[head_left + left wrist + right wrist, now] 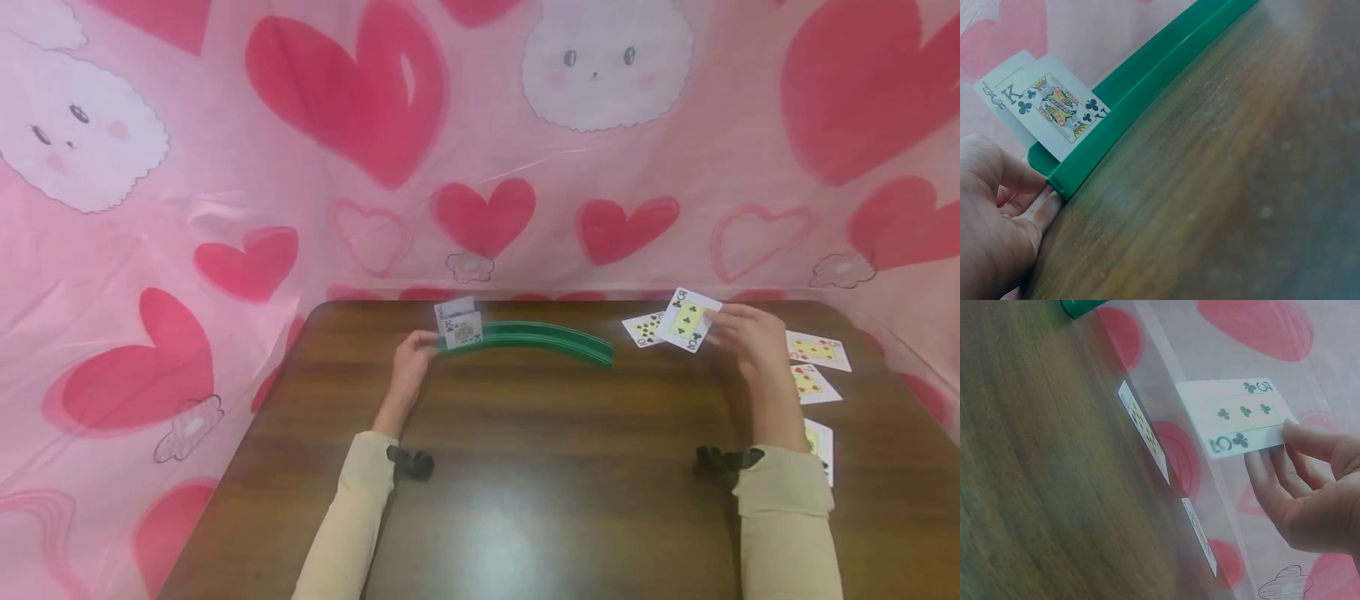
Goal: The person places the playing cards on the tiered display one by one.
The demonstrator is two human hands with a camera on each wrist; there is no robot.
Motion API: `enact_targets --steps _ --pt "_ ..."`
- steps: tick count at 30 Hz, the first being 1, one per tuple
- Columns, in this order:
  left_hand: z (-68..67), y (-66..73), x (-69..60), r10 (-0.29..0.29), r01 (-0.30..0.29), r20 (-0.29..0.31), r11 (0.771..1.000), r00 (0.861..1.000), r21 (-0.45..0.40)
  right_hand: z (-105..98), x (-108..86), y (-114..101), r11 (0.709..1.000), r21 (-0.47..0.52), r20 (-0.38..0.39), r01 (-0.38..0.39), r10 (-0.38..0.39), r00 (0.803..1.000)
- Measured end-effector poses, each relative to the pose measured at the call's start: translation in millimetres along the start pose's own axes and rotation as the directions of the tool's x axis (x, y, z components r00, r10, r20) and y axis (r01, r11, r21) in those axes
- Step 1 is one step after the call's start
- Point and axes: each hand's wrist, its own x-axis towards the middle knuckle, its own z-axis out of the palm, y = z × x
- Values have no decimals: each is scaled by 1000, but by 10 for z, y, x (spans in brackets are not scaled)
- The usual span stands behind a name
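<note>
The left hand (412,362), left of centre in the head view, has thumb and fingers closed together at the left end of a green curved card holder (547,337); the left wrist view confirms the pinch, the thumb lying against the end of the rail. The holder rests on the wooden table (525,458), near the middle of the frame, arcing toward the right.

Two cards stand in the holder's left end: the king of clubs (462,331) in front, and a rear card (453,307) behind it, partly covered, its index not legible with certainty.

The right hand (753,337), right of centre, pinches the three of clubs (688,321) by one edge between thumb and fingers, with no wide gap. The card is held up off the table, face visible and tilted; in the head view it overlaps a black-suited ten (641,329) lying on the table.

At the right of the frame, beside the right forearm, lie a red five (817,350), a red-suited card (813,383) just below it, and a third card (821,450) lower down, partly hidden by the sleeve. A pink heart-printed cloth (525,150) fills the upper frame.
</note>
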Motion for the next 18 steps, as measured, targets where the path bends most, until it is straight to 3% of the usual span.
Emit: enact_targets --steps 4,9,18 --pt "-3 5 -4 8 -8 8 1000 1000 0 11 7 -9 998 -54 -36 7 -9 999" --pt "-12 8 -11 -6 6 14 1000 1000 -4 8 1 -6 999 -50 -47 18 -20 999" --pt "-14 10 -24 -29 29 19 1000 999 1 -8 -30 -15 994 -104 -78 -35 27 997"
